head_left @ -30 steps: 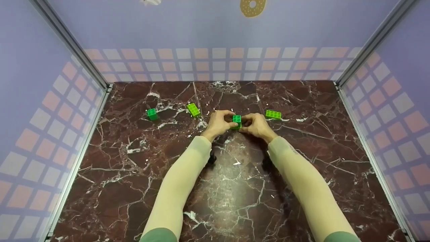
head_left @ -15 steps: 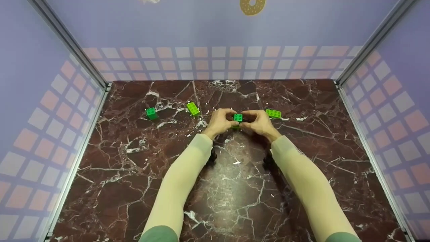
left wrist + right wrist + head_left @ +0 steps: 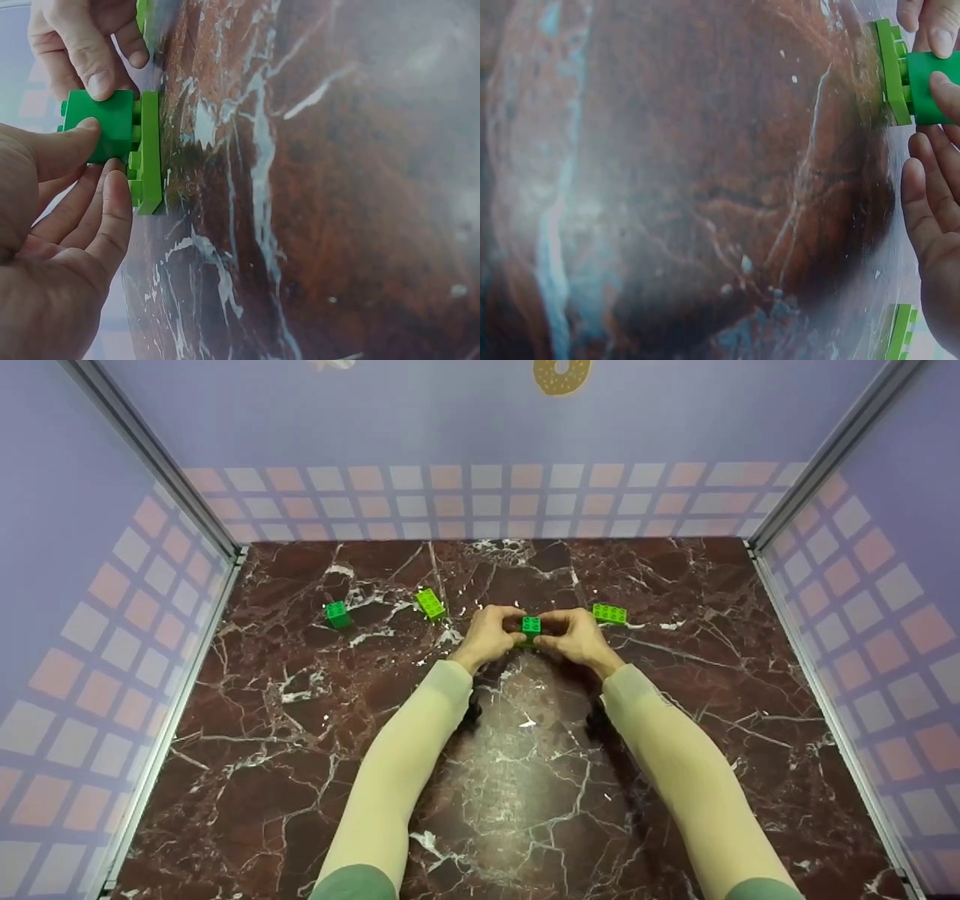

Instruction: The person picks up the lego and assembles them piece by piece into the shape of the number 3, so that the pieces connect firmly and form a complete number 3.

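Observation:
Both hands meet at a dark green two-by-two toy building block (image 3: 531, 626), studs up, near the middle of the table. My left hand (image 3: 487, 636) pinches its left side, the thumb on the near face. My right hand (image 3: 576, 636) pinches the right side in the same way. Directly beneath is a flat lime green building brick (image 3: 151, 154) on the table. In the left wrist view, lime studs show between the two pieces, so a narrow gap is visible. The dark green block (image 3: 930, 71) stands over only part of the lime brick's length.
Another dark green block (image 3: 337, 615) stands at the far left. One lime brick (image 3: 430, 604) lies left of my hands, and another lime brick (image 3: 609, 613) just beyond my right hand. Patterned walls (image 3: 480, 502) border the marbled table (image 3: 502, 787) at the back and sides.
The dark green block rose slightly, then came down a little over the lime brick. My right hand's fingers shifted slightly with it. The other bricks stay in place.

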`<state>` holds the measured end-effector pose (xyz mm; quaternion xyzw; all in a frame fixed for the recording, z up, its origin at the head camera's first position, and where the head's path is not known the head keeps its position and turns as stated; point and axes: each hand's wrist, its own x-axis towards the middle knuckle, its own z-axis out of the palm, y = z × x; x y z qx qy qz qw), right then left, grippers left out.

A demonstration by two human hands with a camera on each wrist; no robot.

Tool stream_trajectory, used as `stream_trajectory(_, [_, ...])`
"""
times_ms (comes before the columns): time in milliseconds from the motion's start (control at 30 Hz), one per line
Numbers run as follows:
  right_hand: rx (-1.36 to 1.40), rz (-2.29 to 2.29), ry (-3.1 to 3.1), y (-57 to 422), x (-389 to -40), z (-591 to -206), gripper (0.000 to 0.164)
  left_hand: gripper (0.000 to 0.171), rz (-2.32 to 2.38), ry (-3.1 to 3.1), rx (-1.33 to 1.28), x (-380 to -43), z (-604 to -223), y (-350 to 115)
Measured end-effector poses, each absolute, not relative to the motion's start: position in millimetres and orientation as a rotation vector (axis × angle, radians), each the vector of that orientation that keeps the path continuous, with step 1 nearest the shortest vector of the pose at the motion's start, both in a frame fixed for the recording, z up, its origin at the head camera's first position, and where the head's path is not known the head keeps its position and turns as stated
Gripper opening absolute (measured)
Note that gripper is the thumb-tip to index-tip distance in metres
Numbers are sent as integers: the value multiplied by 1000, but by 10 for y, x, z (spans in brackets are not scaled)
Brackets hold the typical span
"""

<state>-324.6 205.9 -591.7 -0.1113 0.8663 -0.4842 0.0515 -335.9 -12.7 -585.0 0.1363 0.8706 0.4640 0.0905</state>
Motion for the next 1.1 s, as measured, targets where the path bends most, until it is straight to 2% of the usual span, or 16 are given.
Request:
stream_trajectory(33, [-344, -1459, 2644, 2058, -3245, -5916, 35, 41, 1367, 2588, 400, -3282, -5740, -127])
stream_trajectory(333, [-466, -1313, 2751, 2042, -3248, -5902, 34, 35, 1301, 2641, 460, -3267, -5768, -156])
stream_trajectory(400, [-503, -1285, 2780, 2037, -3243, -5906, 33, 34, 1269, 2677, 488, -3369, -5949, -152])
stream_trajectory(633, [-612, -1272, 2840, 2027, -3220, -5976, 27, 32, 1214, 2704, 553, -3319, -5918, -146])
stream_trajectory(800, [-645, -1266, 2857, 2058, -3190, -6041, 29, 30, 1233, 2731, 610, -3437, -6201, -137])
stream_trajectory(1000, [-665, -1237, 2851, 2076, -3225, -6009, 29, 28, 1244, 2709, 594, -3287, -5926, -148])
stream_trajectory(1100, [-663, -1227, 2829, 2080, -3253, -5975, 31, 28, 1247, 2721, 602, -3302, -5923, -164])
